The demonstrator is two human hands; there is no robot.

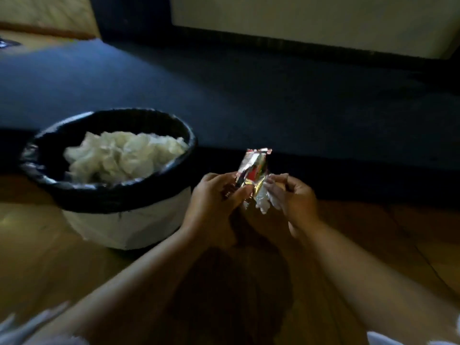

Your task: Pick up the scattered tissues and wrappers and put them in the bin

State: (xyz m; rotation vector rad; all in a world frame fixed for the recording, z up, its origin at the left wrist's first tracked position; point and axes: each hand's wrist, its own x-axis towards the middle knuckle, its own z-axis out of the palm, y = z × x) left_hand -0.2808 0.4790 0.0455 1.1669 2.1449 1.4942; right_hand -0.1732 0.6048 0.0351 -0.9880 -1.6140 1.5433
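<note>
Wrapper: a shiny foil wrapper point(252, 170) with red and gold print sat between my two hands, standing roughly upright, its crimped top edge poking above the fingers, in the air over the floor and to the right of the bin.
Tissue: a small crumpled white tissue point(265, 201) was bunched against the lower right side of the wrapper, touching it.
Left hand: my left hand point(214, 197) was pinched on the wrapper's left edge, thumb and fingertips closed against the foil.
Right hand: my right hand point(296, 195) was curled on the tissue and the wrapper's right side; I could not tell exactly how much of the foil it gripped, as the picture was blurred there.
Bin: a round white bin point(124, 220) lined with a black bag point(119, 197) folded over its rim stood on the floor, just left of my left hand, not touching it.
Bin contents: a heap of crumpled white tissues point(122, 156) lay inside, reaching close to the rim.
Floor: brown wood flooring point(49, 257) lay under the bin and my forearms.
Rug: a dark blue rug point(249, 95) stretched behind the bin and hands.
Furniture: a pale piece of furniture point(311, 18) stood at the far edge of the rug; I could not tell what it was.
Sleeves: light sleeve cloth point(29, 327) showed at the bottom corners.
</note>
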